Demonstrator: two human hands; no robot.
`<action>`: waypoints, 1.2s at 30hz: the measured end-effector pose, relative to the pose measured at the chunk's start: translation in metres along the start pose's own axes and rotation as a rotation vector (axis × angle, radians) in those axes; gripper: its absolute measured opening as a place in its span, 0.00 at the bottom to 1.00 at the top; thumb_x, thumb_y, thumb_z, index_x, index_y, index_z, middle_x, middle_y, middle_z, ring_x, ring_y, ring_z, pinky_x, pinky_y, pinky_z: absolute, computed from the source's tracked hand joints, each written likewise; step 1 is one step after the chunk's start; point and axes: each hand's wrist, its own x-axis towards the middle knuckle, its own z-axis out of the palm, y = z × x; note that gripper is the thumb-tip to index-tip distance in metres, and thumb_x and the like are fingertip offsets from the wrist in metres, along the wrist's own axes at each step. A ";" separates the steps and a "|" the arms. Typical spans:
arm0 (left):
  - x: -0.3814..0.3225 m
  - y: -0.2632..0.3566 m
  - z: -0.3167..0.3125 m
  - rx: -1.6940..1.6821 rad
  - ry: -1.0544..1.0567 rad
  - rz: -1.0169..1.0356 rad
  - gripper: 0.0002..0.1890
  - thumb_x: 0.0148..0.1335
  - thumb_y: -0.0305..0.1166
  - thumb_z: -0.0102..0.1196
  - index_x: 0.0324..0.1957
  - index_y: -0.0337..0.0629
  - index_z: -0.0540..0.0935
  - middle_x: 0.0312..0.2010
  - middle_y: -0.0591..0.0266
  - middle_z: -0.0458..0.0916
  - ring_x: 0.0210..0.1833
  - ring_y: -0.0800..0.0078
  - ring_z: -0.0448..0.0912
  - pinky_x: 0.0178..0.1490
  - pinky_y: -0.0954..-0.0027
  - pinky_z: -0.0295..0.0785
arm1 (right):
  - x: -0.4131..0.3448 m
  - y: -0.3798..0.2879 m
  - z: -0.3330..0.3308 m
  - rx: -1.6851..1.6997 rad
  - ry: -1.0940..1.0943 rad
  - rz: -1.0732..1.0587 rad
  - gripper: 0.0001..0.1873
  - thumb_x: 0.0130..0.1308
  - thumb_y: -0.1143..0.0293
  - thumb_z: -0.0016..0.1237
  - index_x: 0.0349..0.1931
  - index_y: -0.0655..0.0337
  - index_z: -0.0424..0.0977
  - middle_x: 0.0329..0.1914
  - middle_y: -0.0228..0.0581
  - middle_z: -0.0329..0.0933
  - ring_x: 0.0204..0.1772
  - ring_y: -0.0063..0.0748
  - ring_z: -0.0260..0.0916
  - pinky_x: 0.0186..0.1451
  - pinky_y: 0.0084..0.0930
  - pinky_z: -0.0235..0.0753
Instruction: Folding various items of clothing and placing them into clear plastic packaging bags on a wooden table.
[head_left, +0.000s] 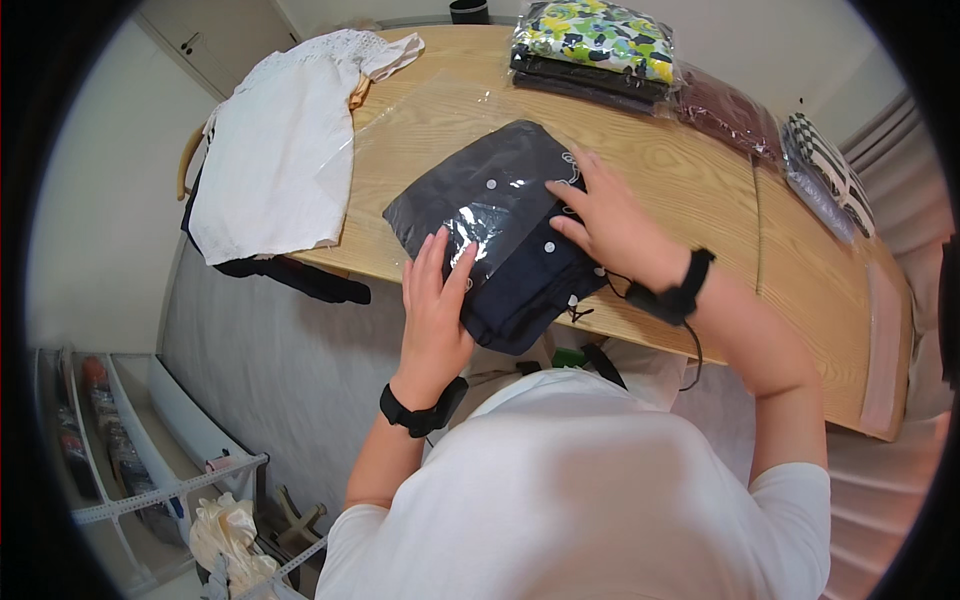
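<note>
A folded dark navy garment (517, 300) with white buttons lies at the near edge of the wooden table (660, 172), its far part inside a clear plastic bag (472, 180). My left hand (439, 300) rests flat on the left side of the bagged garment, fingers slightly spread. On the right side, by some white embroidery, my right hand (600, 210) touches the garment and bag with its fingers apart. The near part of the garment sticks out of the plastic. The bag's loose clear end stretches toward the white garment at the left.
A white garment (277, 157) lies at the table's left end over a chair with dark clothing. Bagged folded clothes (600, 45), a maroon bagged garment (727, 112) and a checked one (832, 172) line the far edge. A shelf rack (172, 487) stands lower left.
</note>
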 end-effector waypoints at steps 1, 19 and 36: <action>-0.006 -0.003 0.001 0.007 0.004 -0.017 0.34 0.47 0.14 0.46 0.61 0.43 0.67 0.65 0.45 0.56 0.68 0.46 0.54 0.68 0.45 0.45 | -0.006 -0.018 -0.012 -0.057 0.024 -0.031 0.30 0.57 0.55 0.53 0.58 0.56 0.66 0.67 0.59 0.53 0.71 0.58 0.46 0.70 0.48 0.50; -0.024 -0.003 0.022 -0.021 0.216 -0.479 0.38 0.52 0.27 0.59 0.64 0.33 0.56 0.37 0.54 0.72 0.41 0.59 0.71 0.47 0.62 0.66 | 0.020 -0.043 0.002 0.696 -0.233 0.095 0.16 0.60 0.81 0.40 0.49 0.62 0.69 0.42 0.49 0.76 0.47 0.44 0.74 0.52 0.26 0.69; -0.011 -0.006 0.017 -0.740 0.370 -0.494 0.32 0.58 0.18 0.49 0.65 0.38 0.57 0.17 0.73 0.66 0.22 0.88 0.63 0.31 0.83 0.63 | 0.033 -0.062 -0.006 0.693 0.009 0.214 0.18 0.62 0.76 0.39 0.54 0.63 0.61 0.35 0.63 0.74 0.40 0.61 0.72 0.43 0.41 0.71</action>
